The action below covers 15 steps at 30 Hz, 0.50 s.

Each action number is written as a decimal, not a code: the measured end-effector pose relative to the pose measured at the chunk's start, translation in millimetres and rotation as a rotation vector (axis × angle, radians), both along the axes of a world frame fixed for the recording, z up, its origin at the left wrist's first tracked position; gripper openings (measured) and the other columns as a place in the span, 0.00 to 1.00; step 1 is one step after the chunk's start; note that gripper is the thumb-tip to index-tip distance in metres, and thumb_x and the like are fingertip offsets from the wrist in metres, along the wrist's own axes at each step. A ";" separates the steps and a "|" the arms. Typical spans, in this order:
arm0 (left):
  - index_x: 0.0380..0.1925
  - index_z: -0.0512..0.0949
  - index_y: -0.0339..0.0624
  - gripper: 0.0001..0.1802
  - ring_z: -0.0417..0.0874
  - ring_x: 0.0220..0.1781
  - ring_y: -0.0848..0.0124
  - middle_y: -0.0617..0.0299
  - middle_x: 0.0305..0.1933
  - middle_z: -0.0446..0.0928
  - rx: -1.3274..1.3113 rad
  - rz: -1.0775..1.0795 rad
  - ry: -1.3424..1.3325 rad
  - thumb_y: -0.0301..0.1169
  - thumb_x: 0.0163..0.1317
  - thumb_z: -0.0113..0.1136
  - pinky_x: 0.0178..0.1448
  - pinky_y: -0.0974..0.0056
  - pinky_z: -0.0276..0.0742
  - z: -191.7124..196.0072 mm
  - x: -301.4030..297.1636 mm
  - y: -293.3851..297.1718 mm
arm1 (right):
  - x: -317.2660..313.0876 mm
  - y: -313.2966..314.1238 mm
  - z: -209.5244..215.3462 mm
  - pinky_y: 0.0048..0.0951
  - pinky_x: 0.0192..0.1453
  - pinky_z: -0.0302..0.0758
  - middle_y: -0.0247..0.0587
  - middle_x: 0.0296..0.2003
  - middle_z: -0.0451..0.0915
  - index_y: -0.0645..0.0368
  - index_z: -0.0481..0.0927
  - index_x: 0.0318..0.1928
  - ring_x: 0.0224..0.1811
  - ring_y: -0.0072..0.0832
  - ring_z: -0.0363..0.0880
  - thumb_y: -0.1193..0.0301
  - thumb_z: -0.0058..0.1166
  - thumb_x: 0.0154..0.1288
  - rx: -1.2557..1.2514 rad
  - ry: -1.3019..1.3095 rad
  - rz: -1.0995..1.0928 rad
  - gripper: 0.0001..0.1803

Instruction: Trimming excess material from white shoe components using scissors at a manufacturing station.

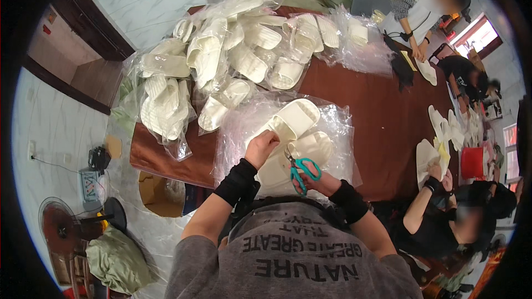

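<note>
A pair of cream-white slippers lies in front of me on a stack of clear plastic bags. At the left slipper, my left hand has its fingers pinched together against the strap's near edge. My right hand is closed on scissors with teal handles. Their metal blades point toward the far left, over the near edge of the right slipper's strap. The pinching fingertips are partly hidden, so any small thing between them does not show.
Bagged white slippers are heaped along the far left of the brown table. On the right, one co-worker handles a white slipper; another person stands at the far right. A cardboard box and a fan are at lower left.
</note>
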<state>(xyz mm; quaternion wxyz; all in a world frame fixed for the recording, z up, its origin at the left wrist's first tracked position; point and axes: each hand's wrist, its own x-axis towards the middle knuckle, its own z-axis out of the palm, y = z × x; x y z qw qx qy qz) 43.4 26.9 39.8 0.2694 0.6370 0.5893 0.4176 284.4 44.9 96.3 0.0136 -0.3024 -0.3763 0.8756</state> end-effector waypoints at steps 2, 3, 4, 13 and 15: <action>0.31 0.76 0.35 0.06 0.80 0.33 0.58 0.53 0.30 0.76 -0.016 0.029 -0.019 0.23 0.54 0.61 0.38 0.61 0.74 0.4 3.9 -0.5 | -7.8 0.8 -4.2 0.25 0.36 0.67 0.35 0.35 0.73 0.49 0.66 0.58 0.33 0.26 0.72 0.41 0.34 0.70 -0.009 0.003 -0.025 0.30; 0.31 0.75 0.35 0.05 0.80 0.33 0.58 0.53 0.30 0.76 -0.007 0.032 0.003 0.23 0.54 0.61 0.38 0.61 0.75 0.8 6.0 -0.6 | -10.9 0.8 -7.1 0.25 0.36 0.67 0.34 0.34 0.72 0.49 0.66 0.58 0.32 0.25 0.72 0.41 0.34 0.70 -0.012 0.007 -0.085 0.30; 0.31 0.75 0.35 0.05 0.80 0.33 0.58 0.53 0.30 0.75 0.001 0.035 0.025 0.23 0.55 0.61 0.38 0.61 0.75 1.3 7.4 -0.4 | -12.9 0.9 -9.1 0.25 0.36 0.67 0.33 0.34 0.72 0.49 0.66 0.58 0.32 0.24 0.71 0.41 0.35 0.70 -0.014 0.012 -0.145 0.30; 0.32 0.75 0.35 0.06 0.81 0.32 0.63 0.53 0.29 0.76 0.027 0.104 -0.042 0.23 0.56 0.61 0.37 0.64 0.75 1.7 -5.2 -3.7 | -4.9 1.8 -10.7 0.19 0.30 0.65 0.30 0.29 0.72 0.53 0.70 0.58 0.26 0.18 0.70 0.54 0.48 0.70 0.138 -0.025 -0.293 0.23; 0.33 0.75 0.35 0.05 0.80 0.32 0.67 0.56 0.29 0.76 -0.013 0.140 -0.119 0.23 0.57 0.60 0.37 0.65 0.75 10.3 -20.7 -15.1 | 7.4 11.7 -9.0 0.19 0.31 0.67 0.31 0.30 0.73 0.53 0.68 0.60 0.27 0.18 0.70 0.57 0.49 0.70 0.263 -0.063 -0.304 0.23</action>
